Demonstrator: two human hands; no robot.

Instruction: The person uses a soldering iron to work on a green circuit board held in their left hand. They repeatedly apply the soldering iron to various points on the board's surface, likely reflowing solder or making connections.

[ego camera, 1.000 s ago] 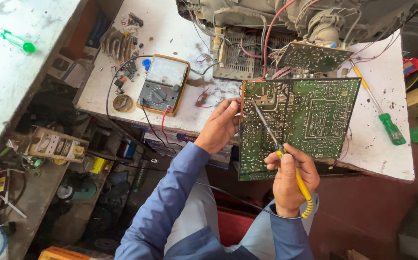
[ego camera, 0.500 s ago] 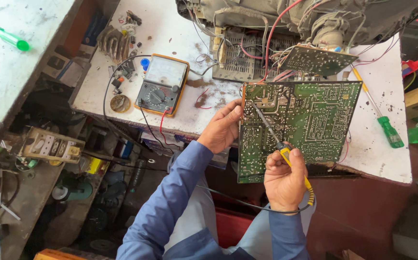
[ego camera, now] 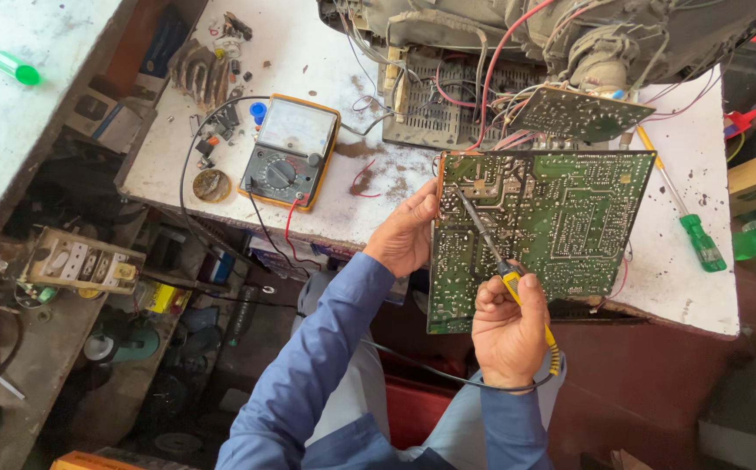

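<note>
I am holding a large green circuit board (ego camera: 552, 226) with its solder side facing up at me, its lower part hanging out past the front edge of the white workbench (ego camera: 682, 287) and its top edge lying toward the opened chassis (ego camera: 482, 96) full of red and white wires. My left hand (ego camera: 406, 233) is gripping the board's left edge, fingers curled against the rim and thumb lying along it. My right hand (ego camera: 507, 331) is closing in a fist around the yellow handle of a soldering iron (ego camera: 493, 251), and its dark shaft is slanting up and to the left so the tip is touching the board near its upper left corner. The iron's cord is looping down below my wrist. A smaller green board (ego camera: 591, 113) is tilting just above the big one. To the left on the bench an orange-cased analogue multimeter (ego camera: 289, 152) is lying face up with its black and red leads trailing off the edge. A green-handled screwdriver (ego camera: 689, 228) is lying just right of the board
</note>
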